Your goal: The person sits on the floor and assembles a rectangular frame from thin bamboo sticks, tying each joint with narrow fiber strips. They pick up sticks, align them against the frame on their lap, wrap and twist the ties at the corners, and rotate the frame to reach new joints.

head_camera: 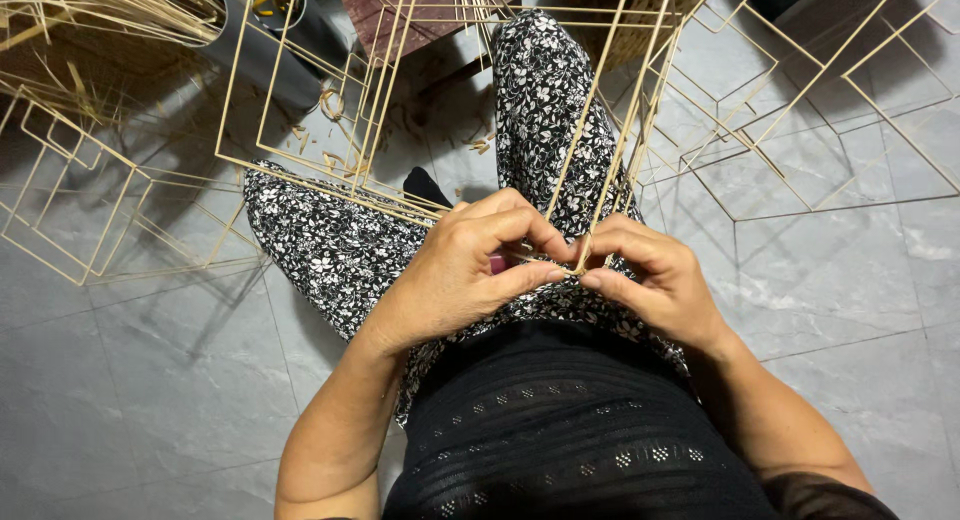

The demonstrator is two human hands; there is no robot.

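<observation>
Over the lap in black-and-white flowered cloth (pixel 350 250), both hands meet at one spot. The left hand (pixel 455 275) and the right hand (pixel 655 275) press their fingertips shut on the low end of a thin pale bamboo stick frame (pixel 610 130). Its long sticks run up and away from the fingers, toward the grey tiled floor (pixel 150 380) ahead. Both hands are just as near.
</observation>
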